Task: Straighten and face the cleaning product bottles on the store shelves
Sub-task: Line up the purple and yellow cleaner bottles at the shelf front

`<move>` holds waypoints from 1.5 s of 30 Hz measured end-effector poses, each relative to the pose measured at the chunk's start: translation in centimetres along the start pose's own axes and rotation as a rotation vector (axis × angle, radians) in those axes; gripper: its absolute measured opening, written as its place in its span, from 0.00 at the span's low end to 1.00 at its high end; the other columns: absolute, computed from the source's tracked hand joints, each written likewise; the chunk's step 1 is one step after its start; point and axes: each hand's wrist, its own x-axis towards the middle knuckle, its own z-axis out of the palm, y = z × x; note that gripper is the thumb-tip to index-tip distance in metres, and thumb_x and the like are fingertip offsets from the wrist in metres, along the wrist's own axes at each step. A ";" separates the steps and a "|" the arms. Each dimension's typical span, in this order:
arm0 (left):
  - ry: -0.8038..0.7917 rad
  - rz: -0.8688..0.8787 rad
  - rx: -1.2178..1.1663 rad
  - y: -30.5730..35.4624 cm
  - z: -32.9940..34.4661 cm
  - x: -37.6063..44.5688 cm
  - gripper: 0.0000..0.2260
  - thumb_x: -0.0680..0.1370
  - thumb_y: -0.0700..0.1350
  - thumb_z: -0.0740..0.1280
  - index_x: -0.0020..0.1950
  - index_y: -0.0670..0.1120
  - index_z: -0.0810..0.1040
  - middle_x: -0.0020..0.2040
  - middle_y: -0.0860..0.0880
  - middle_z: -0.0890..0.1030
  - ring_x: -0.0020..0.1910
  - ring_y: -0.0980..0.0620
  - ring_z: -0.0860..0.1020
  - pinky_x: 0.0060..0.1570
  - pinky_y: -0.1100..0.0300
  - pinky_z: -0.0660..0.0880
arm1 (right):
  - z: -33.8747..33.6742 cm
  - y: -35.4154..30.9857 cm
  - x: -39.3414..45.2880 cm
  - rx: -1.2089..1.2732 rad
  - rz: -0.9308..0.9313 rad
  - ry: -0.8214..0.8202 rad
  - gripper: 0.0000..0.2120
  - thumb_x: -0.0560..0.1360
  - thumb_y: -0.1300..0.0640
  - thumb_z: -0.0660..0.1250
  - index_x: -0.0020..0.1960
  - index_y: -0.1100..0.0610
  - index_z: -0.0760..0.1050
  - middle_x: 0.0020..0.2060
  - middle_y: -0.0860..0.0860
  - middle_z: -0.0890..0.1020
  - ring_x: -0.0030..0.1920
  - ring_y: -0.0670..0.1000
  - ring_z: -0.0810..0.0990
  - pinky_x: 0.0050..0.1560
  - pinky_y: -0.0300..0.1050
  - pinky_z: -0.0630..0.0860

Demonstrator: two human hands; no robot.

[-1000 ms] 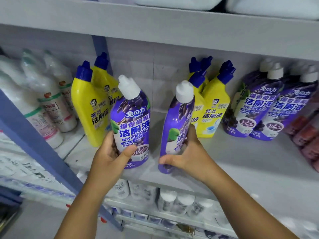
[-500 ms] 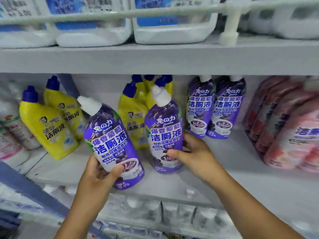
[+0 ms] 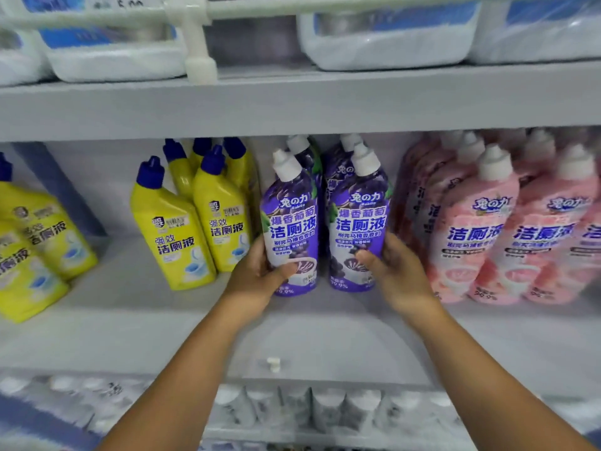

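Two purple bottles stand side by side, labels facing front. The left purple bottle (image 3: 290,222) and the right purple bottle (image 3: 357,219) each read "兔の力" at the top, then "爆香葡萄" and large "洁厕液"; smaller lines below are too blurred to read, and "9.9%" shows near each base. Two yellow bottles (image 3: 172,232) to the left read "强效 洁厕液" in blue. Pink bottles (image 3: 474,236) to the right read "兔の力" and "洁厕液". White containers (image 3: 390,37) on the upper shelf carry blue labels whose text is unreadable.
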 end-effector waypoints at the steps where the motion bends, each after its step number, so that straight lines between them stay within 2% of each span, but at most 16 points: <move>1: 0.019 -0.004 0.028 -0.1 0.1 0.5 0.26 0.67 0.51 0.78 0.63 0.58 0.76 0.60 0.55 0.85 0.59 0.53 0.83 0.56 0.57 0.80 | 0.1 0.1 0.3 -0.009 -0.011 0.008 0.16 0.75 0.62 0.71 0.61 0.51 0.78 0.56 0.52 0.86 0.56 0.53 0.85 0.59 0.52 0.80; 5: 0.145 0.028 0.169 -0.3 0.3 1.8 0.24 0.68 0.48 0.81 0.61 0.57 0.76 0.55 0.57 0.85 0.50 0.61 0.84 0.47 0.66 0.79 | 0.2 0.2 1.0 0.017 0.033 0.089 0.20 0.74 0.70 0.72 0.62 0.55 0.75 0.50 0.49 0.87 0.51 0.47 0.86 0.48 0.38 0.80; 8: 0.204 0.042 0.192 -0.7 0.4 2.6 0.19 0.67 0.51 0.79 0.54 0.57 0.76 0.52 0.58 0.85 0.49 0.59 0.84 0.48 0.61 0.81 | 0.5 0.7 1.7 -0.098 0.005 0.126 0.18 0.73 0.64 0.74 0.61 0.53 0.79 0.56 0.53 0.83 0.52 0.50 0.85 0.52 0.43 0.81; 10: 0.205 0.055 0.207 -0.8 0.5 2.9 0.16 0.71 0.46 0.80 0.53 0.56 0.77 0.51 0.59 0.85 0.47 0.62 0.83 0.46 0.64 0.79 | 0.9 0.8 1.9 -0.142 -0.016 0.147 0.18 0.73 0.62 0.75 0.60 0.50 0.80 0.57 0.53 0.80 0.52 0.49 0.85 0.55 0.45 0.81; 13: 0.211 0.082 0.205 -0.9 0.6 3.1 0.16 0.73 0.41 0.78 0.55 0.52 0.77 0.51 0.59 0.84 0.44 0.65 0.83 0.42 0.70 0.77 | 1.7 0.8 2.0 -0.204 -0.049 0.200 0.19 0.71 0.61 0.76 0.60 0.49 0.80 0.55 0.49 0.78 0.50 0.45 0.84 0.53 0.39 0.79; 16: 0.221 0.081 0.209 -1.1 0.7 3.0 0.16 0.73 0.43 0.78 0.57 0.52 0.77 0.51 0.58 0.85 0.45 0.64 0.83 0.42 0.69 0.78 | 2.3 1.0 1.8 -0.204 -0.057 0.231 0.20 0.72 0.61 0.76 0.61 0.50 0.79 0.55 0.45 0.77 0.49 0.42 0.82 0.51 0.34 0.77; 21: 0.225 0.078 0.292 -1.0 0.7 3.0 0.16 0.73 0.47 0.78 0.58 0.48 0.78 0.49 0.56 0.84 0.46 0.60 0.83 0.39 0.72 0.76 | 2.1 1.5 1.7 -0.234 -0.080 0.213 0.20 0.74 0.62 0.74 0.65 0.52 0.78 0.56 0.50 0.78 0.52 0.45 0.83 0.51 0.31 0.76; 25: 0.225 0.066 0.284 -1.1 0.9 3.0 0.16 0.73 0.45 0.78 0.56 0.45 0.77 0.48 0.55 0.83 0.44 0.61 0.82 0.39 0.72 0.76 | 1.6 1.3 1.7 -0.280 -0.111 0.201 0.20 0.76 0.64 0.72 0.67 0.55 0.78 0.55 0.50 0.78 0.49 0.38 0.81 0.50 0.26 0.72; 28: 0.231 0.046 0.270 -1.1 1.0 2.9 0.16 0.73 0.46 0.78 0.56 0.46 0.77 0.48 0.58 0.83 0.44 0.66 0.82 0.38 0.72 0.76 | 1.6 1.6 1.6 -0.270 -0.117 0.191 0.20 0.76 0.63 0.72 0.68 0.54 0.77 0.57 0.50 0.78 0.53 0.41 0.82 0.52 0.27 0.73; 31: 0.237 0.039 0.251 -0.7 1.3 2.8 0.17 0.73 0.46 0.78 0.58 0.47 0.77 0.48 0.58 0.83 0.46 0.62 0.83 0.39 0.72 0.76 | 1.5 1.9 1.6 -0.278 -0.100 0.178 0.21 0.77 0.61 0.72 0.68 0.52 0.77 0.58 0.49 0.77 0.53 0.41 0.82 0.53 0.27 0.74; 33: 0.220 0.006 0.235 -0.5 1.2 2.6 0.17 0.73 0.45 0.78 0.59 0.48 0.77 0.48 0.58 0.83 0.47 0.61 0.83 0.39 0.73 0.76 | 1.5 1.9 1.3 -0.294 -0.080 0.212 0.18 0.76 0.59 0.73 0.64 0.47 0.78 0.57 0.50 0.78 0.53 0.45 0.83 0.53 0.30 0.76; 35: 0.261 -0.030 0.182 -0.3 0.4 1.6 0.16 0.74 0.43 0.77 0.59 0.50 0.76 0.48 0.56 0.82 0.45 0.62 0.82 0.39 0.74 0.75 | 2.0 1.0 0.2 -0.239 -0.092 0.362 0.14 0.74 0.56 0.75 0.55 0.42 0.77 0.53 0.54 0.80 0.49 0.50 0.83 0.49 0.35 0.77; 37: 0.366 -0.001 0.168 0.0 -0.9 -0.2 0.14 0.75 0.42 0.76 0.57 0.52 0.77 0.48 0.54 0.83 0.41 0.60 0.81 0.39 0.74 0.74 | 3.7 -1.0 -1.8 -0.122 -0.161 0.434 0.12 0.76 0.58 0.74 0.49 0.44 0.74 0.47 0.55 0.81 0.44 0.47 0.82 0.47 0.35 0.76; 39: 0.467 0.036 0.101 0.2 -2.7 -2.2 0.09 0.77 0.41 0.75 0.52 0.52 0.79 0.46 0.52 0.85 0.40 0.53 0.82 0.41 0.68 0.76 | 6.1 -2.9 -3.4 -0.059 -0.182 0.322 0.12 0.77 0.64 0.72 0.47 0.48 0.75 0.41 0.48 0.82 0.41 0.43 0.80 0.45 0.32 0.74; 42: 0.597 0.037 0.067 1.0 -6.1 -4.5 0.06 0.78 0.42 0.74 0.48 0.54 0.82 0.44 0.50 0.84 0.42 0.45 0.83 0.46 0.53 0.80 | 10.1 -3.6 -3.8 -0.053 -0.103 0.063 0.11 0.76 0.64 0.72 0.47 0.48 0.78 0.42 0.46 0.84 0.43 0.43 0.81 0.45 0.31 0.75; 45: 0.731 0.098 0.096 2.2 -9.3 -6.0 0.05 0.77 0.46 0.74 0.49 0.53 0.79 0.44 0.51 0.84 0.43 0.49 0.83 0.46 0.58 0.80 | 14.1 -3.3 -3.0 -0.047 -0.031 -0.051 0.13 0.75 0.69 0.71 0.52 0.52 0.78 0.45 0.46 0.84 0.45 0.41 0.81 0.46 0.27 0.74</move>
